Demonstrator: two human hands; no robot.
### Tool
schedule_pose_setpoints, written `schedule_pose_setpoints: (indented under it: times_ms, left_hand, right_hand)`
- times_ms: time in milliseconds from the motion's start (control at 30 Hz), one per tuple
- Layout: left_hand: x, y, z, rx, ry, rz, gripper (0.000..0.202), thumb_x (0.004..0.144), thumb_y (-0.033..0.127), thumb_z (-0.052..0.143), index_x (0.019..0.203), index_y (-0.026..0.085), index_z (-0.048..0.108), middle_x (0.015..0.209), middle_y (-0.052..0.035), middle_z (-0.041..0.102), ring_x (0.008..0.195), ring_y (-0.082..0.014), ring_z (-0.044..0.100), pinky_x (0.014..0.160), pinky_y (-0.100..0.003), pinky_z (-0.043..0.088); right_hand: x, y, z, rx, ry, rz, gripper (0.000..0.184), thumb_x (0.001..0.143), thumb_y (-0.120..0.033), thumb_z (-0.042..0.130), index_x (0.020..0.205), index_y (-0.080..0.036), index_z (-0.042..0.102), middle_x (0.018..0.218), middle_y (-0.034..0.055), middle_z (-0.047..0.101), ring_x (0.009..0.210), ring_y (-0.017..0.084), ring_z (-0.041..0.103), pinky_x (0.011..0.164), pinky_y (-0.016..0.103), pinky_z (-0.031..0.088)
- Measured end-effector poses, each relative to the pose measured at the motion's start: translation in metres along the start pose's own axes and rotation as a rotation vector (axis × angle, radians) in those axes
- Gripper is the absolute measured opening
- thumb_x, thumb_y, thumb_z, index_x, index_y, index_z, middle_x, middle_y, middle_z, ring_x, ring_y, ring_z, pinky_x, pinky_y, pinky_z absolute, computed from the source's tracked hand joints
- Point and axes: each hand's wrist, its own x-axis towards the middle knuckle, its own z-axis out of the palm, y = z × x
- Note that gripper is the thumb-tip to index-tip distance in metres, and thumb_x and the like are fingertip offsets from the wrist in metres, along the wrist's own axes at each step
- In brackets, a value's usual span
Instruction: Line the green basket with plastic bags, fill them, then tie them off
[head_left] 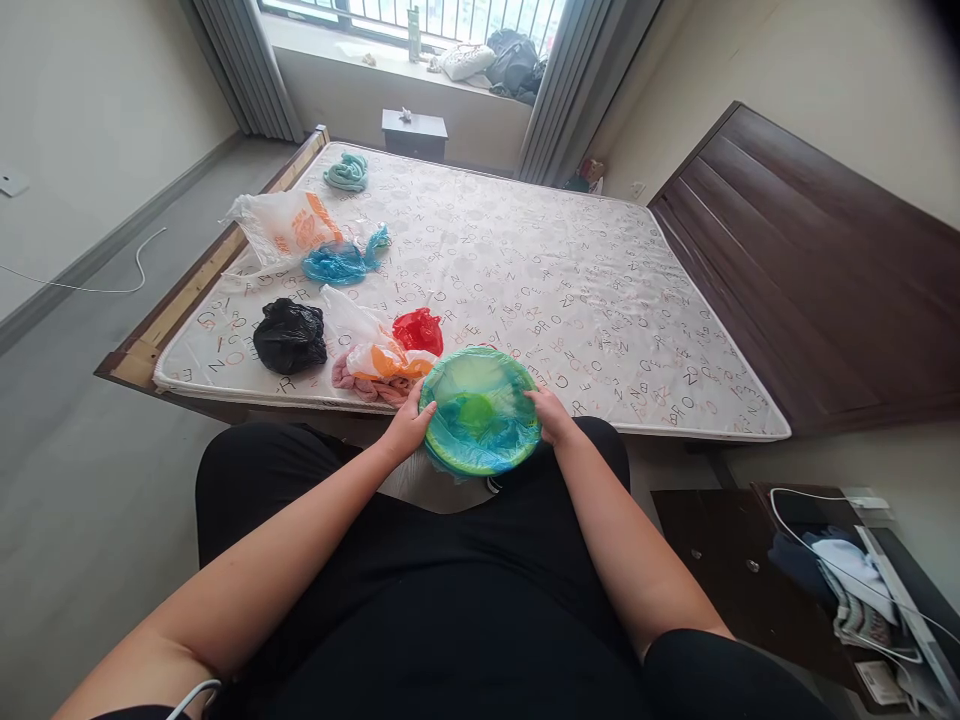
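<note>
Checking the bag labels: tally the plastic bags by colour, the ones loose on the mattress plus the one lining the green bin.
White-and-orange bags: 2
Blue bags: 2, one loose, one lining the green bin
Black bag: 1
Red bag: 1
Total: 6

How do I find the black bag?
Look at the big mattress with letters printed on it. Go to its near left corner, left of the red bag. The black bag is the only dark, crumpled one there.
</note>
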Motion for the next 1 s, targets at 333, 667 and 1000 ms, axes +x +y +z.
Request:
schedule_pose_setpoints:
  times_ms: [333, 667, 1000]
  left_hand:
    - [0.015, -0.018, -0.007, -0.092, -0.11, -0.027, 0.067, 0.095, 0.056, 0.059, 0.15, 0.018, 0.058, 0.157, -0.0151, 0.056, 0.151, -0.0343, 0.045, 0.13, -0.054, 0.028]
    - [0.003, -0.005, -0.011, 0.136, 0.098, 0.066, 0.082, 0.094, 0.052, 0.068, 0.164, 0.022, 0.039, 0.166, -0.0167, 0.044, 0.156, -0.0358, 0.038, 0.13, -0.057, 0.027]
    - [-0.001, 0.023, -0.011, 0.564, 0.097, 0.3, 0.061, 0.101, 0.049, 0.059, 0.156, 0.023, 0.053, 0.175, -0.0155, 0.028, 0.165, -0.0398, 0.012, 0.131, -0.064, 0.014]
  right_hand:
    - [0.001, -0.033, 0.011, -0.719, 0.022, -0.369, 0.047, 0.097, -0.033, 0.058, 0.143, -0.022, 0.057, 0.153, 0.0109, 0.06, 0.138, 0.026, 0.06, 0.117, 0.042, 0.046]
    - [0.029, -0.054, 0.016, -0.956, 0.053, -0.307, 0.032, 0.101, -0.037, 0.048, 0.113, -0.018, 0.071, 0.116, 0.0117, 0.077, 0.103, 0.025, 0.068, 0.089, 0.031, 0.05]
    - [-0.001, -0.049, 0.038, -1.206, 0.339, -0.62, 0.056, 0.101, -0.024, 0.046, 0.155, -0.011, 0.048, 0.162, 0.0219, 0.048, 0.149, 0.034, 0.046, 0.125, 0.056, 0.031]
